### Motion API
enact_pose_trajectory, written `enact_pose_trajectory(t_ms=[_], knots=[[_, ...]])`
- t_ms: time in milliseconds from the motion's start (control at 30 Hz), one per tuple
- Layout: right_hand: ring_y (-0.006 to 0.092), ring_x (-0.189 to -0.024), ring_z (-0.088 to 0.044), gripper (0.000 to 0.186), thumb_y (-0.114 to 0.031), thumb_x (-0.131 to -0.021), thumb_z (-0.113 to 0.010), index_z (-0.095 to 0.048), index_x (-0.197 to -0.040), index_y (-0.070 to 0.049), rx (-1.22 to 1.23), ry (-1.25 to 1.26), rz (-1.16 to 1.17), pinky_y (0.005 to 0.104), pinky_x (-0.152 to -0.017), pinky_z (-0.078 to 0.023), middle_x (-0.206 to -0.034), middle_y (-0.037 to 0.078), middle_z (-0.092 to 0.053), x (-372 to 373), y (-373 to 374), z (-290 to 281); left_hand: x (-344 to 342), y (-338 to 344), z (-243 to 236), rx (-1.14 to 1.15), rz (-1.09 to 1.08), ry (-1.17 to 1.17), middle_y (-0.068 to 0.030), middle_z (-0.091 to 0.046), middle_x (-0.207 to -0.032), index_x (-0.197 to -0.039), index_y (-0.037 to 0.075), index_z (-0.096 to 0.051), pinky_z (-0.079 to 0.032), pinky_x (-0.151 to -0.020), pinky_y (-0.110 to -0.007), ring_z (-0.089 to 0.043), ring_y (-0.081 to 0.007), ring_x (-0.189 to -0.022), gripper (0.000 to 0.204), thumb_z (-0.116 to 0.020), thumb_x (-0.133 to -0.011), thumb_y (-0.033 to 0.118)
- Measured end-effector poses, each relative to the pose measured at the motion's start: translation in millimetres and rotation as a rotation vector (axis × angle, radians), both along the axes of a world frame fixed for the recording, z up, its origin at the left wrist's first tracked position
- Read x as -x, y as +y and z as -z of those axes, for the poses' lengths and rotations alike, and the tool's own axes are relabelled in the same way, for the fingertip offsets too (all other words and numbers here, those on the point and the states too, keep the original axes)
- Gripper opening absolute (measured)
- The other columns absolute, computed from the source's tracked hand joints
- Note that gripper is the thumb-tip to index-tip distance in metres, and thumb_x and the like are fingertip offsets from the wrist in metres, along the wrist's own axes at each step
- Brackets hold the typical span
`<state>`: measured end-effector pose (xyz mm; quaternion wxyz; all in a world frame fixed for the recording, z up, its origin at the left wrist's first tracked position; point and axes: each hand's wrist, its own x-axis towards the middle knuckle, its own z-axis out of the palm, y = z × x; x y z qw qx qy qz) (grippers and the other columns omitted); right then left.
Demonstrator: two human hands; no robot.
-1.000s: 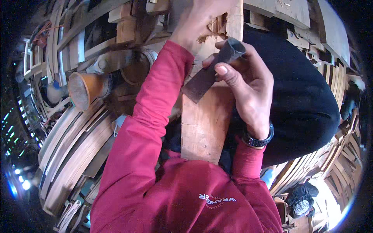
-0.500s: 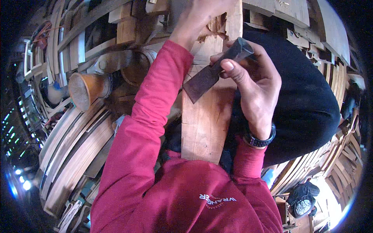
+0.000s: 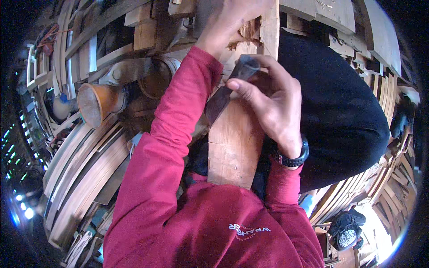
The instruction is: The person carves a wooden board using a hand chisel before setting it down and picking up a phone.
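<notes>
An upright wooden plank (image 3: 234, 147) stands between my legs, its top end roughly carved and splintered. My right hand (image 3: 272, 107), with a black wristwatch, is shut on a dark metal tool (image 3: 223, 96) that has a grey blocky head and a flat dark body slanting down-left across the plank's face. My left hand (image 3: 232, 20) reaches up in a red sleeve to the carved top of the plank. Its fingers are cut off by the frame's edge, so its grip is hidden.
My black trouser leg (image 3: 339, 102) fills the right side. An orange funnel-shaped vessel (image 3: 96, 105) and a round tin (image 3: 156, 80) lie to the left among stacked curved wooden strips (image 3: 80, 174). More timber pieces (image 3: 339, 13) crowd the top and right. A black shoe (image 3: 346, 230) shows at lower right.
My right hand has shifted the tool slightly left and down on the plank. The left hand stays at the carved top.
</notes>
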<state>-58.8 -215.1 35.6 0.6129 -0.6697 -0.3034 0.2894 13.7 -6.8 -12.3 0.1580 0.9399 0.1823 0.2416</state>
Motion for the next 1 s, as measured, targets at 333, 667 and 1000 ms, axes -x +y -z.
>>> enact_pose_trajectory(t_ms=[333,667,1000], knots=[[0.0176,-0.094,-0.076,0.036,-0.004,-0.087,-0.081,-0.067,-0.120,0.003,-0.077,0.174,-0.065,0.0303,-0.080,-0.061,-0.101,0.013,-0.078,-1.6,-4.6,-6.0,-1.1,1.2,1.2,-0.010,0.011,-0.010,-0.0269,-0.065,-0.118,-0.108,-0.005,-0.070,-0.045,-0.105,-0.051,-0.057,-0.0409,-0.119,0.036,-0.058,-0.098,0.027],[0.0167,-0.094,-0.076,0.038,-0.008,-0.087,-0.083,-0.068,-0.120,0.000,-0.138,0.171,-0.078,0.0289,-0.081,-0.060,-0.095,0.010,-0.077,-5.4,-9.6,-7.4,-5.6,3.0,6.5,-0.038,0.019,-0.019,-0.0269,-0.065,-0.120,-0.109,-0.005,-0.071,-0.046,-0.106,-0.049,-0.058,-0.0401,-0.120,0.038,-0.055,-0.099,0.028],[0.0177,-0.093,-0.077,0.039,-0.011,-0.087,-0.083,-0.067,-0.120,0.001,-0.211,0.228,0.019,0.0305,-0.080,-0.059,-0.097,0.014,-0.078,-1.5,-11.3,-2.7,-0.2,-2.4,-6.1,0.016,0.009,0.079,-0.0268,-0.065,-0.122,-0.110,-0.004,-0.071,-0.047,-0.104,-0.049,-0.059,-0.0398,-0.118,0.039,-0.054,-0.100,0.029]])
